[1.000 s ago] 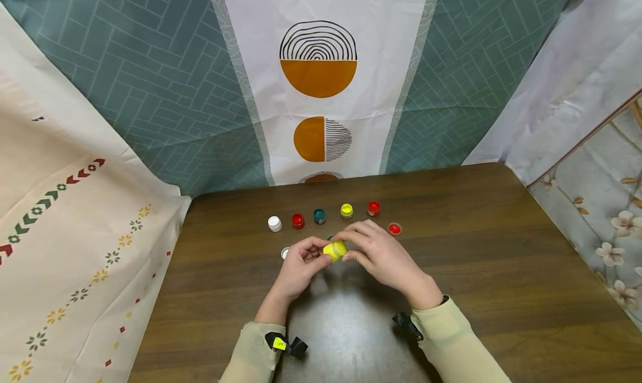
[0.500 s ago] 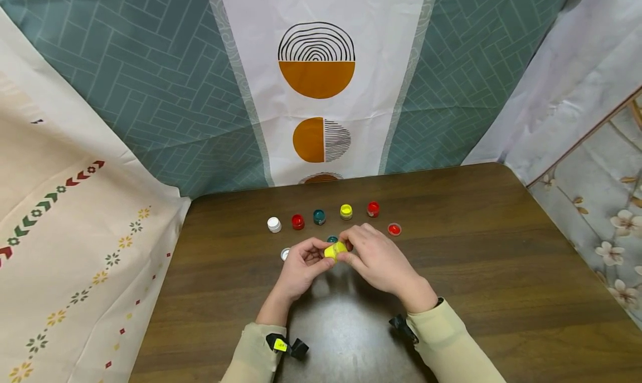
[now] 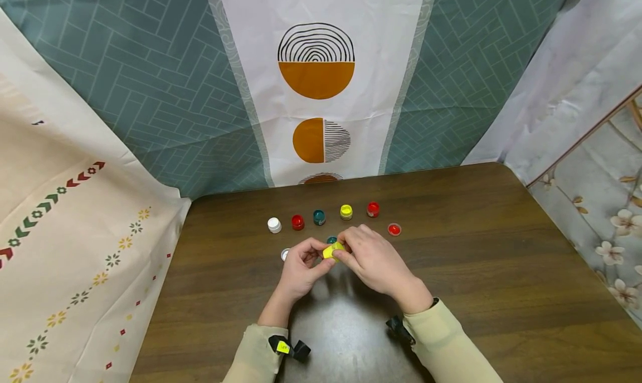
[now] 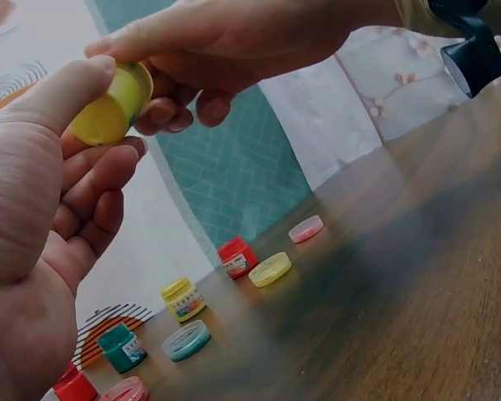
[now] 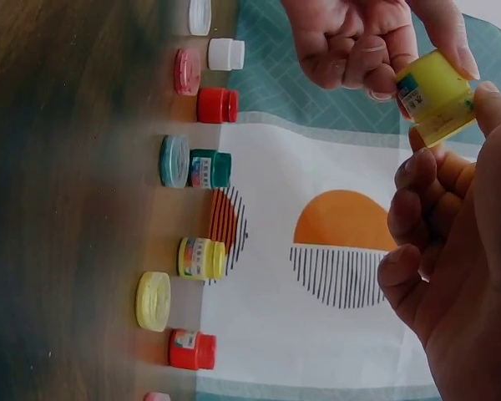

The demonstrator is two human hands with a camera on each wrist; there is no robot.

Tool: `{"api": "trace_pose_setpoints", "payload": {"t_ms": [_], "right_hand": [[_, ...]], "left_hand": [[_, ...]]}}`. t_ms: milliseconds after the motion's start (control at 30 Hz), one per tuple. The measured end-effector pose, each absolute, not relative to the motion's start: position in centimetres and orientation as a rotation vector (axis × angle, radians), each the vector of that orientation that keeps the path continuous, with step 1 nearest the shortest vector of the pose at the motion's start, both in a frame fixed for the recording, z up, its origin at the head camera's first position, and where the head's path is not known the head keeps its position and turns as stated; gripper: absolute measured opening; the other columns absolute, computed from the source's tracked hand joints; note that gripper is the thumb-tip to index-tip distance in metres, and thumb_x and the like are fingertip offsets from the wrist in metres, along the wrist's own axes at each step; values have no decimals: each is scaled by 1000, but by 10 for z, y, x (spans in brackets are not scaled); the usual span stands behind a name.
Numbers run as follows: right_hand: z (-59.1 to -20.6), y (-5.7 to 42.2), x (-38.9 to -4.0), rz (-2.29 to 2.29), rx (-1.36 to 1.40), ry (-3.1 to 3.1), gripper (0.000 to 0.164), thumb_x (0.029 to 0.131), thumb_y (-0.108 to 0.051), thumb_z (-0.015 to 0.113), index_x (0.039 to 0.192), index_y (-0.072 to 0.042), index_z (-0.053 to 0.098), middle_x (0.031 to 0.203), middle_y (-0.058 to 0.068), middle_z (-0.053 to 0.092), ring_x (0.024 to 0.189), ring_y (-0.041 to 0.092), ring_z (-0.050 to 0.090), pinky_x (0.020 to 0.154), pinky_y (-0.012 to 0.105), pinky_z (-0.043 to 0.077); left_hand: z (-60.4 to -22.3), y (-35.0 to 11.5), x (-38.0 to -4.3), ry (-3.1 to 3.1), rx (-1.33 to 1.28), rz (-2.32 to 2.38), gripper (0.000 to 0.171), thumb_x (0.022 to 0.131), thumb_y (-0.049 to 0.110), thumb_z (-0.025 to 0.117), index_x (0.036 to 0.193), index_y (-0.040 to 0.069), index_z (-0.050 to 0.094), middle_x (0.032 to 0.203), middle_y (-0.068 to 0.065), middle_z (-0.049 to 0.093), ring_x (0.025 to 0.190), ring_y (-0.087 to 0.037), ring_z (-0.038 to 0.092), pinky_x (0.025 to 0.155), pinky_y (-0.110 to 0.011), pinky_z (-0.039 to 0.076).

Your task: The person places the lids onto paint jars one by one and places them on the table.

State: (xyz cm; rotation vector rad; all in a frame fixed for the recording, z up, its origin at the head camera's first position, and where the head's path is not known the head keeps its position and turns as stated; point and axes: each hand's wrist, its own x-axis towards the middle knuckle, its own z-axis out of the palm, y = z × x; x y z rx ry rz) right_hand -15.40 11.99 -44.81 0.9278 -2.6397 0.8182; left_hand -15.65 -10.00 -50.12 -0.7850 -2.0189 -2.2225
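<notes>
Both hands meet over the middle of the table around a small yellow paint jar (image 3: 331, 252), raised above the wood and tilted. My left hand (image 3: 299, 271) grips the jar's body between thumb and fingers. At its other end my right hand (image 3: 373, 263) pinches the clear-rimmed cap (image 5: 444, 122) with thumb and fingertips. The right wrist view shows the jar's printed label (image 5: 412, 96); in the left wrist view, fingers hide part of the jar.
Beyond the hands stands a row of lidless-looking paint jars: white (image 3: 274, 225), red (image 3: 298, 222), green (image 3: 319, 217), yellow (image 3: 346, 212) and red (image 3: 373, 209). Loose lids lie before them, among them a green lid (image 4: 187, 340), a yellow lid (image 4: 270, 270) and a red lid (image 3: 394, 229).
My right hand has shifted slightly left and its fingers have drawn in closer around the cap end. The green lid on the table shows more. The left hand keeps its grip.
</notes>
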Motion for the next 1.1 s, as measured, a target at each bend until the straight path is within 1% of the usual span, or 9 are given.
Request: {"api": "trace_pose_setpoints", "payload": {"t_ms": [100, 200, 267, 367, 467, 533, 733, 833, 1100], "right_hand": [[-448, 121, -153, 880, 930, -2645, 25, 110, -38, 60, 115, -14, 66, 97, -10, 59, 88, 10, 50, 77, 31, 46], [-445, 124, -151, 984, 950, -2640, 26, 111, -35, 58, 125, -15, 67, 111, -9, 65, 97, 11, 53, 82, 34, 48], [-442, 127, -151, 1028, 976, -2637, 29, 111, -34, 59, 131, -16, 66, 120, -8, 66, 103, 13, 56, 86, 35, 50], [-440, 129, -151, 1058, 1026, -2631, 33, 109, -33, 63, 138, -17, 65, 125, -7, 66, 106, 15, 58, 89, 37, 52], [-441, 129, -151, 1038, 1064, -2629, 36, 107, -34, 64, 137, -15, 65, 122, -6, 65, 105, 15, 58, 90, 37, 52], [-442, 127, -152, 1018, 1075, -2634, 37, 106, -37, 61, 135, -13, 63, 121, -4, 66, 105, 14, 57, 90, 37, 52], [-445, 122, -152, 934, 1083, -2621, 51, 106, -51, 41, 134, -11, 58, 115, -3, 66, 101, 15, 56, 91, 39, 49], [-445, 120, -152, 881, 1071, -2619, 57, 105, -55, 35, 134, -11, 58, 114, -2, 66, 97, 15, 55, 91, 41, 48], [-442, 117, -150, 865, 1026, -2644, 54, 106, -52, 40, 135, -11, 59, 115, -2, 66, 95, 14, 53, 86, 38, 48]], "left_hand": [[-501, -100, -156, -1992, -775, -2244, 25, 94, 1, 80, 109, -13, 66, 104, 2, 72, 89, -10, 63, 82, -24, 57], [-501, -99, -155, -1964, -774, -2287, 30, 95, 4, 80, 109, -17, 64, 103, 2, 72, 88, -10, 64, 80, -22, 57], [-501, -99, -155, -1942, -770, -2327, 32, 96, 5, 80, 109, -19, 62, 103, 2, 72, 87, -10, 65, 78, -22, 59], [-501, -100, -155, -1916, -758, -2370, 34, 96, 5, 79, 109, -20, 60, 103, 1, 72, 86, -10, 66, 76, -22, 59], [-501, -101, -155, -1927, -772, -2337, 33, 95, 4, 80, 108, -18, 61, 104, 2, 72, 89, -10, 66, 81, -23, 59], [-500, -101, -155, -1938, -794, -2277, 32, 94, 5, 82, 108, -16, 63, 105, 1, 72, 91, -10, 66, 83, -24, 58], [-500, -101, -155, -1916, -830, -2131, 28, 90, 3, 85, 106, -11, 67, 104, 0, 73, 89, -12, 66, 83, -24, 58], [-500, -100, -155, -1903, -830, -2105, 27, 89, 2, 86, 105, -10, 67, 103, 0, 73, 89, -11, 66, 83, -24, 59], [-498, -102, -157, -1919, -809, -2093, 26, 86, -2, 85, 103, -10, 67, 101, 0, 73, 88, -11, 67, 82, -24, 59]]}}
